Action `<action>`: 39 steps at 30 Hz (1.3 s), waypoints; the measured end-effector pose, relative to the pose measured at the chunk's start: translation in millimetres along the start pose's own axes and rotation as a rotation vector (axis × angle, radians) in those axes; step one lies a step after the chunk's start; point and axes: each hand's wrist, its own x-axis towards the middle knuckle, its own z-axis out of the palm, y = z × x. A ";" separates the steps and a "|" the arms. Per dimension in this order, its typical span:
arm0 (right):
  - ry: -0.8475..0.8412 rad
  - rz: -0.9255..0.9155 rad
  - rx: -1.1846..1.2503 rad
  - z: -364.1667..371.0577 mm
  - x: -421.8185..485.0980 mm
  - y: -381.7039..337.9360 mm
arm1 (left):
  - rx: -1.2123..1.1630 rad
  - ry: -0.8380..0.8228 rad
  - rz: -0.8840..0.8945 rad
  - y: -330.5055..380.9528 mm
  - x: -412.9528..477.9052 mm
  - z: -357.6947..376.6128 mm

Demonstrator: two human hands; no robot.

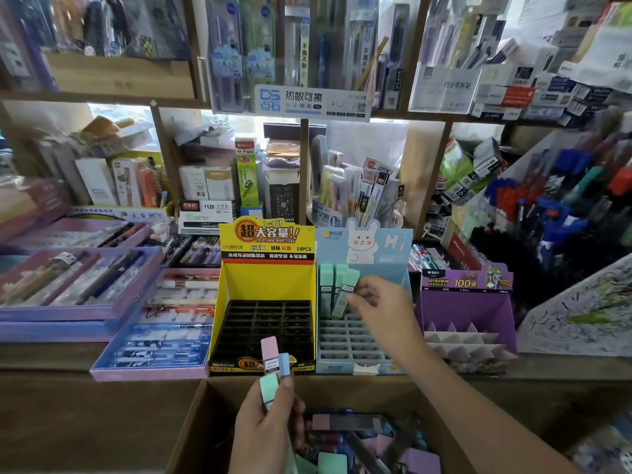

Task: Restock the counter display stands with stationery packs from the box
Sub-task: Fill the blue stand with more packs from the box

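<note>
The mint-green pack (346, 291) is pinched near its upper part between the thumb and curled fingers of the right hand (379, 302). It is tilted, with its lower end over the rear rows of the slot grid in the blue display stand (393, 248). Whether the lower end has entered a slot cannot be determined. Just beside it on the left, two green packs (327, 285) stand upright in the rear row; every other visible slot of this stand is vacant. The left hand (266, 429) is raised above the box (193, 419), its fingers curled round a fan of three packs (271, 355): one pink, one blue, one green. The box sits below the counter edge and holds many loose packs (333, 461) in pink, green and purple. The yellow display stand (266, 282), just beside the blue one on its left, shows a black grid with no packs in it. The purple display stand (468, 309), to the right, shows vacant triangular dividers. Assessment: restocking is at an early stage. Two packs are seated, a third is at the point of insertion, and most of the blue stand and both neighbouring stands are yet to be filled.
</note>
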 end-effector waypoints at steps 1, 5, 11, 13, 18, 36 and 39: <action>-0.009 -0.010 -0.027 -0.2 1.2 0.1 | 0.002 0.001 -0.006 -0.5 0.3 -0.3; -0.051 -0.030 -0.082 1.3 4.7 0.1 | 0.006 0.003 -0.023 0.1 0.5 -0.2; -0.058 0.001 -0.094 11.5 5.4 1.0 | 0.000 0.001 -0.024 0.8 -0.6 -0.4; -0.047 -0.006 -0.094 16.0 5.6 -0.4 | -0.001 0.005 -0.028 1.2 -0.5 -0.2; -0.037 -0.009 -0.101 21.8 6.1 -2.7 | 0.005 0.015 -0.040 2.0 -0.4 1.5; -0.098 0.013 0.146 11.4 -36.6 -19.4 | -0.054 -0.081 -0.054 14.4 -11.0 5.0; -0.291 0.089 0.189 10.6 -54.1 -23.8 | -0.052 -0.107 -0.034 17.3 -15.2 8.8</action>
